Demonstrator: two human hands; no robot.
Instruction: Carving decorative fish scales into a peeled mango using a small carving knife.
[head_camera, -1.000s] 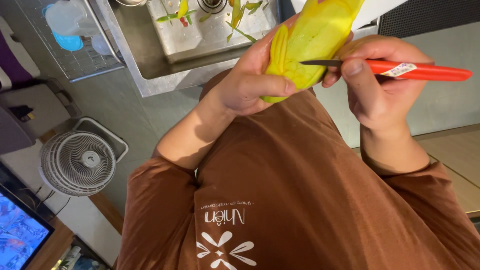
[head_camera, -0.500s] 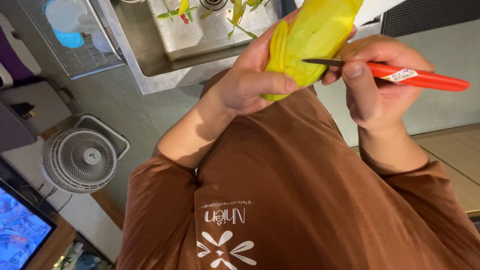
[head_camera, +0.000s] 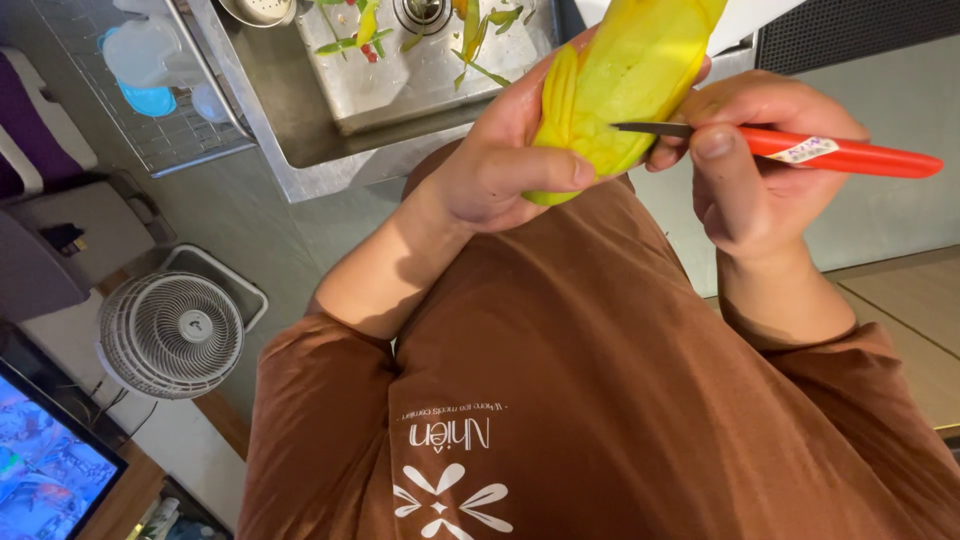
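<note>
My left hand (head_camera: 500, 165) grips the lower end of a long yellow peeled fruit (head_camera: 630, 80), thumb across its front. My right hand (head_camera: 760, 180) holds a red-handled knife (head_camera: 850, 155), thumb pressed near the blade. The thin blade lies sideways with its tip against the fruit's flesh, just above my left thumb. The fruit is held in the air in front of my chest, over the edge of a steel sink (head_camera: 300, 110). Its upper end runs out of the frame.
Green and yellow peel scraps (head_camera: 470, 40) lie in the sink basin by the drain. A wire dish rack (head_camera: 150, 120) with a blue-and-white container sits to the left. A white floor fan (head_camera: 172, 335) and a lit screen (head_camera: 45, 470) stand lower left.
The knife has shifted slightly, its blade tip edging right across the fruit and its handle tilting down a little. My left hand keeps the same hold.
</note>
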